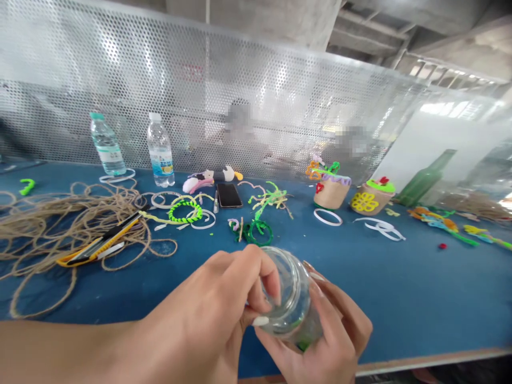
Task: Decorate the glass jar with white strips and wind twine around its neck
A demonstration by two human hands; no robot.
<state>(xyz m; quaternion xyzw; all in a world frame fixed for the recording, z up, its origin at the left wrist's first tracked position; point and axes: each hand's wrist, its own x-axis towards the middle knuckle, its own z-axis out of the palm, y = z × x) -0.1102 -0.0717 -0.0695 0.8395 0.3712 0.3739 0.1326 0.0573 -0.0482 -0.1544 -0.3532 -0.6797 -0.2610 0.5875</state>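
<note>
A clear glass jar is tilted in front of me, its open mouth facing up and to the left. My right hand wraps around the body of the jar from the right. My left hand is closed at the mouth, with curled fingers reaching over and inside the rim and the thumb near the rim's outer edge. Something green shows low on the jar, partly covered by my right fingers; I cannot tell if it is inside or outside. Behind the jar lies a dark green pipe cleaner ring.
Tangled twine covers the left, with a yellow utility knife on it. Two water bottles, a phone and pipe cleaner pieces lie farther back. Two decorated pots and a green bottle stand right.
</note>
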